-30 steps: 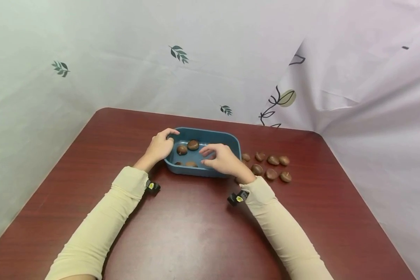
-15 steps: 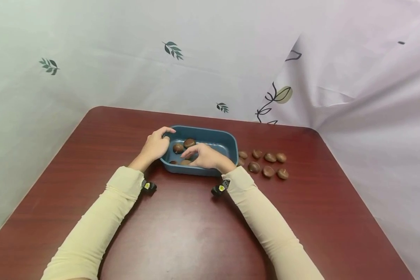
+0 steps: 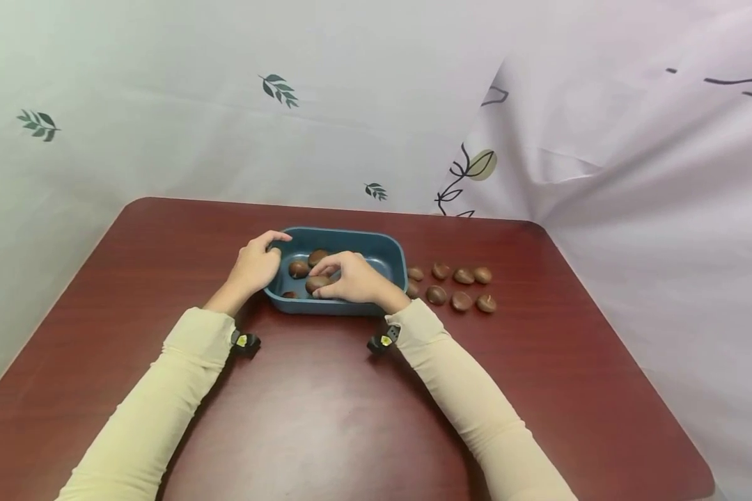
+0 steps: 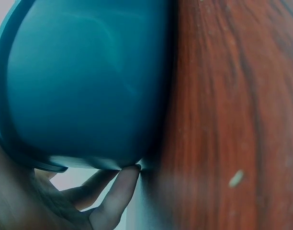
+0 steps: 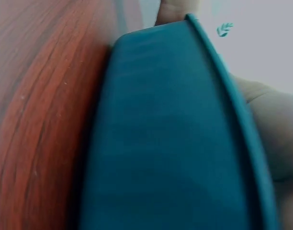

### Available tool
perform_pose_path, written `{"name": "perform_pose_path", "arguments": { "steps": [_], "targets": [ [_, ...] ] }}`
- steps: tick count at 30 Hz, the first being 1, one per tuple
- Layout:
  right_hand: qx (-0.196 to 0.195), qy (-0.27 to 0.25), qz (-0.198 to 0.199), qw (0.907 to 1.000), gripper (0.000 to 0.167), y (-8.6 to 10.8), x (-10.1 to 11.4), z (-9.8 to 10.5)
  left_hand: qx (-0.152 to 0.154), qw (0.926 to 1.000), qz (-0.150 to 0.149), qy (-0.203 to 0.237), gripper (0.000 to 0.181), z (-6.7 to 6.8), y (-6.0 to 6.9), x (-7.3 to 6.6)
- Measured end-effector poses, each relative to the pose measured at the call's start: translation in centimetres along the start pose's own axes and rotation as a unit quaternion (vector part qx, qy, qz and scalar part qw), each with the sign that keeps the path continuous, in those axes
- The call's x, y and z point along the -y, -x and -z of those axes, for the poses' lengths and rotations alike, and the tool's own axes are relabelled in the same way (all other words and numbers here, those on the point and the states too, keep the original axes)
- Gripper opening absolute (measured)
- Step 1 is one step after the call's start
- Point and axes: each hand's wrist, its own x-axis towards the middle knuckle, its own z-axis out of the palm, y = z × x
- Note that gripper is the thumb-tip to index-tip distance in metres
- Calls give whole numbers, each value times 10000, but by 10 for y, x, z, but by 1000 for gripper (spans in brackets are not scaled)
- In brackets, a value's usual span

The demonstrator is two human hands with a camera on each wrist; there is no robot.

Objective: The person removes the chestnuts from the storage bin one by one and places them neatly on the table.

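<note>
A blue rectangular tub [image 3: 366,243] stands toward the far side of the table. My left hand [image 3: 253,268] grips its left end, thumb over the rim; in the left wrist view, fingers [image 4: 118,191] touch the outer wall. Inside the tub, my right hand [image 3: 358,280] pinches a brown chestnut [image 3: 316,284] between thumb and fingers. Other chestnuts lie in the tub: one chestnut [image 3: 298,268] near the left end, another chestnut [image 3: 317,257] behind it, and one partly hidden by the front wall. The right wrist view mostly holds the tub's outer side [image 5: 170,129], which hides the pinch.
Several chestnuts [image 3: 436,295] lie in two loose rows on the reddish-brown table [image 3: 326,417], right of the tub. A white cloth [image 3: 194,139] with leaf prints hangs behind the table and along its sides.
My right hand has moved left across the tub and taken a chestnut near the front wall between thumb and fingers. The left hand keeps its grip. The head view has turned slightly right.
</note>
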Motion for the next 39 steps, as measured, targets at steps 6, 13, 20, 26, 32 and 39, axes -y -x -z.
{"name": "perform_pose_path", "arguments": {
  "steps": [6,13,20,26,32,39],
  "targets": [
    [-647,-101,52,9978,30,24,4,13,-4,10000,-25,1,46,3,1,1],
    [-1336,-19,157,9909,29,55,-2,28,50,10000,23,36,46,4,3,2],
    [-1737,110,-20,9847,30,88,-8,40,94,9999,30,58,46,4,3,1],
    [-2033,-17,-406,9783,29,118,-18,48,102,9999,10,76,46,4,3,0],
    [-2276,140,-586,9719,31,142,-27,54,108,9999,14,85,46,4,2,1],
    [-2199,583,-854,9700,30,162,-38,54,109,9999,-12,69,46,4,3,0]
  ]
}}
